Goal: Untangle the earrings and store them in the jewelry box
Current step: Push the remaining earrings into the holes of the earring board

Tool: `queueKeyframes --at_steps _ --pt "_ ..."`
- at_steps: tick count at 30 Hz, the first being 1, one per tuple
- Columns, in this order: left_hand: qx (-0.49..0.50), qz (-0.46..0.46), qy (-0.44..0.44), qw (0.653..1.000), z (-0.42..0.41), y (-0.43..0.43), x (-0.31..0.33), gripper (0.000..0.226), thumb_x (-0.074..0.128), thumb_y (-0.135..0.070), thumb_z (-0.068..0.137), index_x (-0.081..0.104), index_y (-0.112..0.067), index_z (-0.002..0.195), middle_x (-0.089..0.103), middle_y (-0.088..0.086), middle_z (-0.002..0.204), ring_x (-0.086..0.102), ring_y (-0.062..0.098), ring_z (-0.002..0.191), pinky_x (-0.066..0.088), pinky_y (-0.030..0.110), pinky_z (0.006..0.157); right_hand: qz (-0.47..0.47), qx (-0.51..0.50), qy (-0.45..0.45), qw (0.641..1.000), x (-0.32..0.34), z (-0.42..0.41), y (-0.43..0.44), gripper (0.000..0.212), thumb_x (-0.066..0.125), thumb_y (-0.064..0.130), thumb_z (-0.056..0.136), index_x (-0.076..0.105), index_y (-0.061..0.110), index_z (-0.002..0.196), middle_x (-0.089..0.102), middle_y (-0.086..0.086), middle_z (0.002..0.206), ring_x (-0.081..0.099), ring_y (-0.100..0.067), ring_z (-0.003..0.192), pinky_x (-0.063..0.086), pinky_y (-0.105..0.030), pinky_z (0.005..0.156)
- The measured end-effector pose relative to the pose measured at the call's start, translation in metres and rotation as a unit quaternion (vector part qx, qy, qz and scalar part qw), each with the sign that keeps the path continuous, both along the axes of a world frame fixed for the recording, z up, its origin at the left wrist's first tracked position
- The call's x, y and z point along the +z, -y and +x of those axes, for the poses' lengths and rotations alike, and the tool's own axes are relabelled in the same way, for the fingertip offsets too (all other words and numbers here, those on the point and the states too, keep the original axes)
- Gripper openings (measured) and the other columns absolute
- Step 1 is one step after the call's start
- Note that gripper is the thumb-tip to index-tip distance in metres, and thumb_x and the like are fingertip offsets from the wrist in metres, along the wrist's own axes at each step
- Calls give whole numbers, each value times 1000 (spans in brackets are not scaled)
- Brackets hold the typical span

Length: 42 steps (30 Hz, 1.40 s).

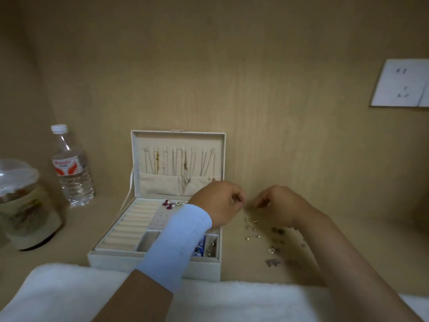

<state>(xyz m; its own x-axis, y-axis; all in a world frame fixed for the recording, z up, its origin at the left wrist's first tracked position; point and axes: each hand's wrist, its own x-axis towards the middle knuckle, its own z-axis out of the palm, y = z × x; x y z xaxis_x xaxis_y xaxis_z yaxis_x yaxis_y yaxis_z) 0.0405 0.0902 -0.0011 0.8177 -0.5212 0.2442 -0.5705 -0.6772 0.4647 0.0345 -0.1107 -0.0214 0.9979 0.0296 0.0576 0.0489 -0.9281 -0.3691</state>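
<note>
The cream jewelry box (111,259) stands open on the wooden surface, necklaces hanging in its lid (178,138). Red and pearl earrings (170,204) lie in its back tray. Several small gold earrings (251,228) and darker pieces, one a heart (271,250), are scattered on the wood to the right of the box. My left hand (220,203) reaches across the box's right side with curled fingers. My right hand (278,205) faces it, fingertips nearly meeting. Both seem to pinch something tiny between them, too small to make out.
A clear water bottle (72,168) stands left of the box, and a plastic-lidded jar (25,205) sits at the far left. White fluffy cloth (232,300) covers the near edge. A wall socket (401,82) is on the upper right of the back panel.
</note>
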Motion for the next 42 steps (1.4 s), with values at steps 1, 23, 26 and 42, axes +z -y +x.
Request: queueKeyframes --at_steps 1,23,26,42 --pt "-1 33 -7 999 3 11 -5 21 56 -22 93 72 -27 104 69 -9 108 63 12 97 51 30 92 -10 -5 -6 1000 -4 1 4 10 68 36 85 75 40 91 71 19 90 68 -6 86 55 -24 80" --pt "55 221 2 974 38 66 -30 11 64 -14 84 71 -19 91 69 1 99 65 23 91 51 29 79 24 -18 2 1000 -32 12 10 12 77 35 78 76 26 85 73 12 94 67 -11 92 54 -28 82" --pt "75 180 76 978 26 56 -19 12 61 -18 83 69 -25 87 68 -6 96 64 20 90 49 28 76 87 -22 19 996 -27 11 6 6 71 28 80 76 25 78 73 12 85 69 -10 85 57 -29 80" --pt "74 -41 -46 995 -18 -83 9 8 75 -26 82 77 -32 86 71 -15 85 61 -3 80 44 13 74 247 145 45 957 23 -21 -76 10 84 17 78 79 22 85 71 10 76 60 8 65 44 -9 63"
